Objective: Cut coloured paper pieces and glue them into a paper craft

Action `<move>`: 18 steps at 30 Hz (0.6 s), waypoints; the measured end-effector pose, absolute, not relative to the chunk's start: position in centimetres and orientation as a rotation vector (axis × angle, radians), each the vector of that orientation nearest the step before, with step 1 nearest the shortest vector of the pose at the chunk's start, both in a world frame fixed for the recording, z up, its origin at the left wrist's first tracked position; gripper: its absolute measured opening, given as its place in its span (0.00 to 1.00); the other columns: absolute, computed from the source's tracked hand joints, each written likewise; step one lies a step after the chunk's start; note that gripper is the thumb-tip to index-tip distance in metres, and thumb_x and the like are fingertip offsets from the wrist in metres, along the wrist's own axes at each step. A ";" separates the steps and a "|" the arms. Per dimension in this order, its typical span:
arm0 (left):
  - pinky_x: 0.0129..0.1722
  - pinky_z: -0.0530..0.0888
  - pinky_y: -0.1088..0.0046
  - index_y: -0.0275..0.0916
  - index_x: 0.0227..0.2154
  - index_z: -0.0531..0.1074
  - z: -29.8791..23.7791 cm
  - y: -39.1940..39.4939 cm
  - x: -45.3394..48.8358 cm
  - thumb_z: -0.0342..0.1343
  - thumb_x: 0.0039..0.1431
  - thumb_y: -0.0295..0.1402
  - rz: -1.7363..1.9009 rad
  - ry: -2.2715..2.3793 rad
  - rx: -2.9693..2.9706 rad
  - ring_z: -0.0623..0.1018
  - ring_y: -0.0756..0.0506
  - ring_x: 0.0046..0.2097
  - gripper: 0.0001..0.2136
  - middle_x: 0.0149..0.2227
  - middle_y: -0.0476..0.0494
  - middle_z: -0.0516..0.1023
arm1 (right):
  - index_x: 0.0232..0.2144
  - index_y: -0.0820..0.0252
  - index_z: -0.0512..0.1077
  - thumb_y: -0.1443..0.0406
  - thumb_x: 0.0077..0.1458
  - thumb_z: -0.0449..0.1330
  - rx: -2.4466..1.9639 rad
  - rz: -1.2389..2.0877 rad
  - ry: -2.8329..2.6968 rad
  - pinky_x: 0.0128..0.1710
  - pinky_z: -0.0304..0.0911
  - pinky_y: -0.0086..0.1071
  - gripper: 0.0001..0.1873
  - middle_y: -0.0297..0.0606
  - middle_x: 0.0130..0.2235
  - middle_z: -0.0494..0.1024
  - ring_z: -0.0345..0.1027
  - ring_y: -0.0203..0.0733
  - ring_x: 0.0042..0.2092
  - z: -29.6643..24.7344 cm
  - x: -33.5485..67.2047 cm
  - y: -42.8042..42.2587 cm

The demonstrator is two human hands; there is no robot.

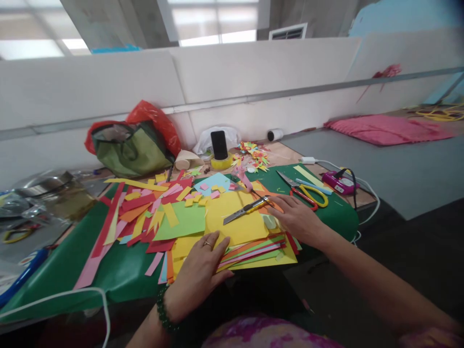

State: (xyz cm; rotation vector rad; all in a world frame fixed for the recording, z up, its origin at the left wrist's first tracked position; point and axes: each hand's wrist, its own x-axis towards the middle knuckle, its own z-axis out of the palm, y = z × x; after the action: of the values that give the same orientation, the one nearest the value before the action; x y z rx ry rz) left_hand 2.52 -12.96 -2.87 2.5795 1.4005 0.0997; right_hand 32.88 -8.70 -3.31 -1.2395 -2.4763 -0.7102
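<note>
My left hand (pixel 199 263), with a ring and a green bead bracelet, rests on the near left part of a stack of coloured paper (pixel 253 252). Its fingers are spread on the yellow top sheet (pixel 232 212) and hold nothing. At the stack's right side, my right hand (pixel 295 215) has its fingers closed over the handle end of a utility knife (pixel 244 210). The blade points left above the yellow sheet. A green sheet (pixel 184 220) lies left of the knife. Scissors (pixel 302 188) with red and yellow handles lie just beyond my right hand.
Paper strips and scraps (pixel 145 208) cover the left of the green mat (pixel 87 246). Behind stand a phone (pixel 218 145) on a yellow tape roll (pixel 222 162) and a green bag (pixel 132 150). A magenta device (pixel 339 182) with cables sits right. A white cable (pixel 72 293) crosses front left.
</note>
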 end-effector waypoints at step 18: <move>0.60 0.63 0.54 0.45 0.60 0.63 -2.3 -12.8 3.2 0.60 0.54 0.44 0.028 1.432 2.527 0.63 0.33 0.62 0.30 0.63 0.33 0.62 | 0.26 0.57 0.73 0.53 0.53 0.58 -1.264 0.538 -1.931 0.32 0.68 0.36 0.14 0.38 0.31 0.77 0.72 0.44 0.34 0.6 39.6 -8.3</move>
State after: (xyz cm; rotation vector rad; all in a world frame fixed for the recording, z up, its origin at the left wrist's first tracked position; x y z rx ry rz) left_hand 3.18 -12.85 -2.30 2.5267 1.4321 0.0275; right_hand 39.56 -8.29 0.61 -1.2643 -1.9309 0.5379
